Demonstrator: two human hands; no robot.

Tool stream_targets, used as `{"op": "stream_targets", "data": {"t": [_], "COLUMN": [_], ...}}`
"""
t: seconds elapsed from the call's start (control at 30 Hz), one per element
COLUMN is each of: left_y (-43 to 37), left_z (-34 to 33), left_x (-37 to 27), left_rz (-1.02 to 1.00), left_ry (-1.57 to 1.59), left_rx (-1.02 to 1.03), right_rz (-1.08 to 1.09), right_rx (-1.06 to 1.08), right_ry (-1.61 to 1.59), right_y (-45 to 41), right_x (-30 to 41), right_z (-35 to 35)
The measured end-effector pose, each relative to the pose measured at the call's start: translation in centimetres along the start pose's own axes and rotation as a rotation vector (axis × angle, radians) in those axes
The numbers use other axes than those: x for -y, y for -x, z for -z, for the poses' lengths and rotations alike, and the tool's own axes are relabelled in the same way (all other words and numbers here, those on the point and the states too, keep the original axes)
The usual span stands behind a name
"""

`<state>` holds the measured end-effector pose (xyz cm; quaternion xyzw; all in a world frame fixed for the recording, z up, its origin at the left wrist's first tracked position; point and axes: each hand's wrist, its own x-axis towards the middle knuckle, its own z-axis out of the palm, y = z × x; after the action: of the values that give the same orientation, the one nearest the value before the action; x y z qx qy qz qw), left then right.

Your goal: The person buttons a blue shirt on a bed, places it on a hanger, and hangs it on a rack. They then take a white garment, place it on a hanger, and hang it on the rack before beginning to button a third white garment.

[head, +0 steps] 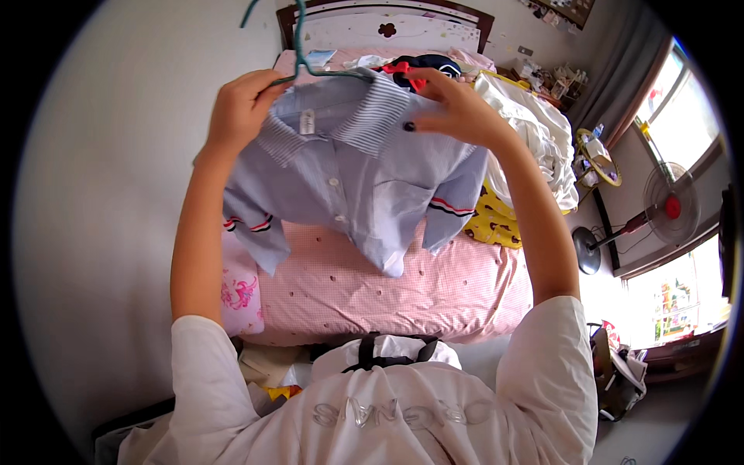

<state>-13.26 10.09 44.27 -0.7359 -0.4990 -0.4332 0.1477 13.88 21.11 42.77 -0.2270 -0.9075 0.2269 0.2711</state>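
Note:
A blue-grey button-up shirt (308,180) with a striped collar (381,110) and red, white and black bands on its sleeves hangs in front of me above the bed. A green wire hanger (325,74) runs along its neck opening, the hook rising toward the top edge of the view. My left hand (244,107) grips the hanger's bar and the shirt at the left shoulder. Beside the collar on the other side, my right hand (456,110) has its thumb and fingers spread over the shoulder. Some of its fingers are blurred.
Beneath the shirt is a bed with a pink checked sheet (372,290). White clothing (529,139) and yellow patterned fabric (494,218) lie on its right side, dark and red clothing (418,67) behind. A standing fan (668,206) is near the windows. A wall (116,174) rises at left.

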Motion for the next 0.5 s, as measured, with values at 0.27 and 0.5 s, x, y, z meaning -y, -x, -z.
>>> {"op": "stream_targets", "data": {"t": [0.27, 0.5], "left_y": [-1.3, 0.0], "left_z": [5.7, 10.9], "left_x": [1.4, 3.2], "left_rz": [-0.051, -0.055], "left_ry": [-0.249, -0.523], "left_rx": [-0.084, -0.016], "right_rz": [-0.233, -0.242], "right_rx": [0.114, 0.046], "right_ry": [-0.487, -0.434], "right_y": [7.8, 7.8], "right_x": [-10.4, -9.8], "right_z": [-7.9, -7.2]}}
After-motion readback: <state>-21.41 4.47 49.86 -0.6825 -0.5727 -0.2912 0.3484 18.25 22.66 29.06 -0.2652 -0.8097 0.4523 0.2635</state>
